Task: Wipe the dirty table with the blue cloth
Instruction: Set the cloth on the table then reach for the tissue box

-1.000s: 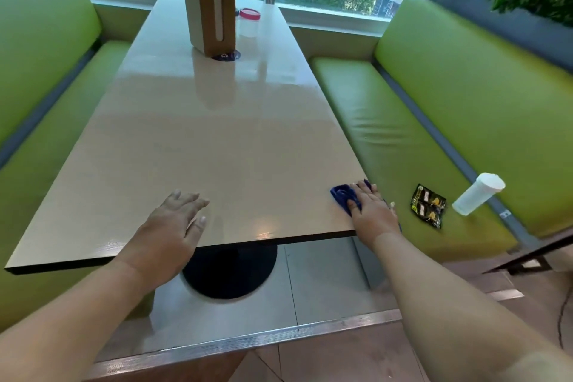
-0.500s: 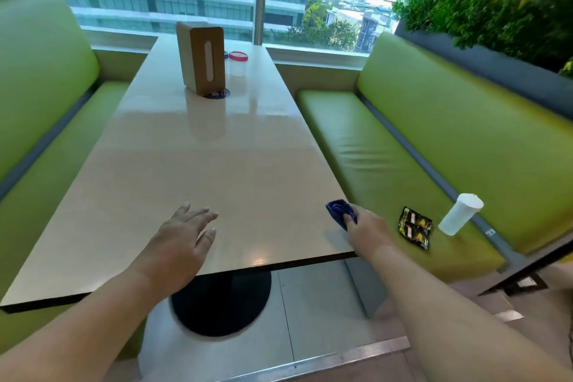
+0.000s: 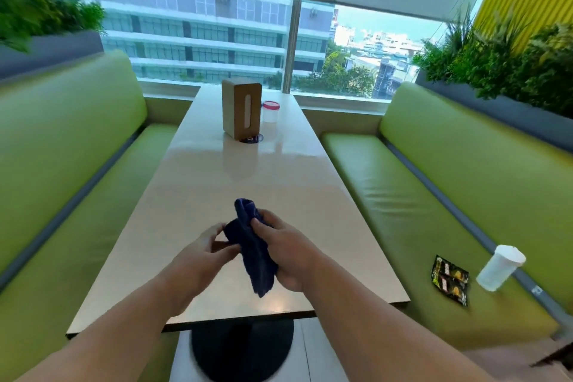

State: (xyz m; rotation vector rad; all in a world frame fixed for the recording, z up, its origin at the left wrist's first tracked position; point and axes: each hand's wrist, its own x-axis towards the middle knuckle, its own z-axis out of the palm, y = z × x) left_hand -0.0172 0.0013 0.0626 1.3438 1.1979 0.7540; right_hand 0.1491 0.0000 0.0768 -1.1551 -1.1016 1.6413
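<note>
The blue cloth [image 3: 251,245] is bunched up and held in the air above the near part of the long beige table [image 3: 217,195]. My right hand [image 3: 285,253] grips the cloth from the right, thumb on top. My left hand [image 3: 201,253] pinches the cloth's left edge with its fingertips. Both hands are lifted off the tabletop, over its near middle. The cloth's lower end hangs down between my hands.
A wooden tissue box [image 3: 241,112] and a small pink-lidded jar [image 3: 270,111] stand at the table's far end. Green benches flank both sides; the right bench [image 3: 403,195] carries a white cup [image 3: 499,267] and dark snack packets [image 3: 449,279]. A black pedestal base [image 3: 242,350] sits below.
My right hand lifted the cloth from the table's right edge to the middle. My left hand left the tabletop and took hold of the cloth. The head tilted up.
</note>
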